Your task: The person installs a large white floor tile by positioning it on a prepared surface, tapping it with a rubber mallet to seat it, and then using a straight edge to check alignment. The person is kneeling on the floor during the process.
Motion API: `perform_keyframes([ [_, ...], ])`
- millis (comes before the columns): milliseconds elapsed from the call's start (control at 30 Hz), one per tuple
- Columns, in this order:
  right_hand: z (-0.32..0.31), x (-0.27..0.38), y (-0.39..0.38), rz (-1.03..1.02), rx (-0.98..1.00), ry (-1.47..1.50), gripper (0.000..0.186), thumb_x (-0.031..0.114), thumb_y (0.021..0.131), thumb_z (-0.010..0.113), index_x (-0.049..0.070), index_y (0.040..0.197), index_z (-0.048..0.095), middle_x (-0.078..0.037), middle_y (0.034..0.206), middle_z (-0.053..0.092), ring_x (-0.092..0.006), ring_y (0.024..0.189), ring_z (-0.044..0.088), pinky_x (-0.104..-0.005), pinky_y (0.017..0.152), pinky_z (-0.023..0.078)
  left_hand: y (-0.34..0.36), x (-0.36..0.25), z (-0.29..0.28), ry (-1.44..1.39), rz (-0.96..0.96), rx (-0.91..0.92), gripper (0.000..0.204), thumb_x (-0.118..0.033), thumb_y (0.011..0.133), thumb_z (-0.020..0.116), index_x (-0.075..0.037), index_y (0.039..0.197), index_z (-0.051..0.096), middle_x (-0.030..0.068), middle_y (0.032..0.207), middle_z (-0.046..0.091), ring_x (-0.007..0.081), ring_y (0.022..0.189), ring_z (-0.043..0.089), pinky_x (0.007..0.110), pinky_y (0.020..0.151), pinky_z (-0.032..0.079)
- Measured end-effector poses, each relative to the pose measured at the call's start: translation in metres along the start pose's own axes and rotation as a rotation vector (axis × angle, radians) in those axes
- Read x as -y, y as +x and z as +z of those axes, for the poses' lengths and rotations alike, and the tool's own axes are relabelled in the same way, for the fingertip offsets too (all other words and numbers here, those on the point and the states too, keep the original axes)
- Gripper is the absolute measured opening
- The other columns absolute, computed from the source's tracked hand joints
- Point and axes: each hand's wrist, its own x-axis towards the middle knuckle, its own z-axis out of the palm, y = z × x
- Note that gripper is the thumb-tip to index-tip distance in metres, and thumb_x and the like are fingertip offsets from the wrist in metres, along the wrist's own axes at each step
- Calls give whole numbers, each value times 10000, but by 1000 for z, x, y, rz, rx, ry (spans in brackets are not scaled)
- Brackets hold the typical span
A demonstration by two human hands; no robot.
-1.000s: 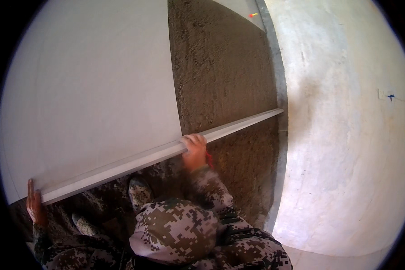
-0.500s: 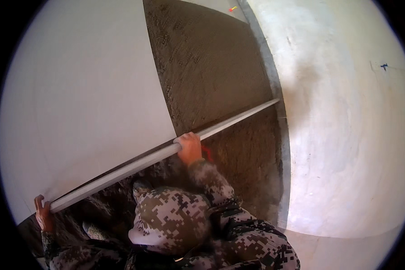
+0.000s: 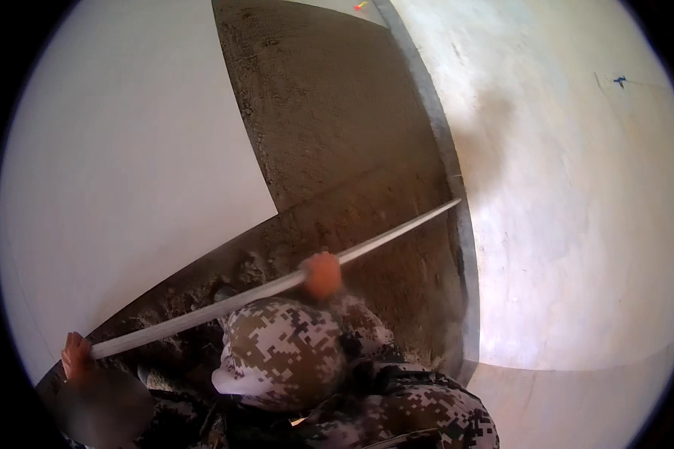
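Across brown, damp-looking mortar [image 3: 337,112] lies a long pale straightedge [image 3: 202,318], slanting from lower left up to the right wall's foot. My left hand [image 3: 76,357] is closed at its left end, beside the pale slab's edge; a blurred round patch hides the wrist. My right hand [image 3: 323,275] is closed over the bar near its middle, blurred by motion. Beyond the bar the mortar looks smooth at the top and rougher towards me, with lumps [image 3: 251,266] left of my right hand. My camouflage-clad knee [image 3: 281,352] sits just under the bar.
A large smooth pale slab [image 3: 127,150] borders the mortar on the left. The whitish wall [image 3: 569,224] rises along the right, with a grey strip [image 3: 434,120] at its foot. A small red and yellow piece [image 3: 360,6] lies at the far end.
Both hands hold the straightedge still; its middle and right part have come towards me, baring a band of mortar beyond it. My right hand moved back with it. The view has shifted slightly.
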Motion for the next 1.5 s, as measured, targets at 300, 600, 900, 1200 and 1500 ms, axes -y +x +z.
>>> perform_keyframes([
  [300,11,-15,-118,275,183,39,221,169,755,710,102,965,735,-113,940,648,-355,1001,571,-488,876,437,66,-49,-36,79,139,-205,155,-84,652,624,-7,696,497,169,753,466,393,721,517,502,595,407],
  [600,-47,7,-53,221,-216,203,247,39,695,665,105,925,725,-90,927,658,-349,1000,578,-478,898,446,99,12,-34,135,242,-330,192,4,654,627,-15,784,487,165,788,461,412,768,513,502,610,402],
  [900,-25,27,50,-71,-299,257,132,66,728,670,92,853,706,-77,869,604,-327,992,561,-463,912,431,-10,53,13,131,-28,-225,306,-18,597,696,-52,831,503,160,837,456,409,816,497,501,629,412],
  [1200,7,25,5,31,-188,190,146,96,718,664,124,847,726,-90,867,658,-326,935,605,-460,851,466,-24,99,35,141,36,-64,250,-46,586,711,-79,806,598,148,876,513,392,848,548,503,617,468],
  [1500,11,6,-123,285,-29,164,163,110,733,680,126,884,738,-90,881,666,-340,928,599,-480,861,456,69,-12,-14,179,256,-162,174,-78,601,655,-31,729,547,157,751,481,402,761,537,503,604,440],
])
